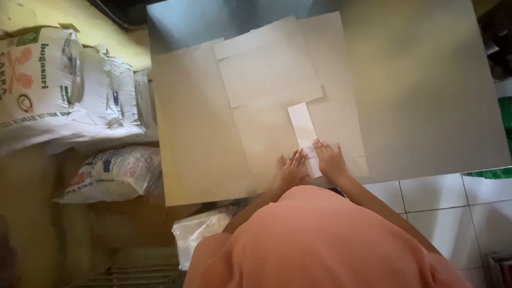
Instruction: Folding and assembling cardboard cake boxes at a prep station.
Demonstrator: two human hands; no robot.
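A narrow white cardboard strip (pixel 302 125) lies on a stack of flat beige cardboard sheets (pixel 266 80) on a grey metal table (pixel 426 80). My left hand (pixel 290 170) rests flat, fingers spread, on the near end of the strip and the sheet beneath. My right hand (pixel 329 159) presses down beside it, fingers on the strip's near right edge. Both hands lie palm down and grip nothing. A larger beige sheet (pixel 197 133) lies under the stack at the table's left.
Several white printed sacks (pixel 58 85) are piled on the floor at the left, with another sack (pixel 114 173) below them. A clear plastic bag (pixel 200 232) lies near my body. White floor tiles (pixel 453 213) show at the right.
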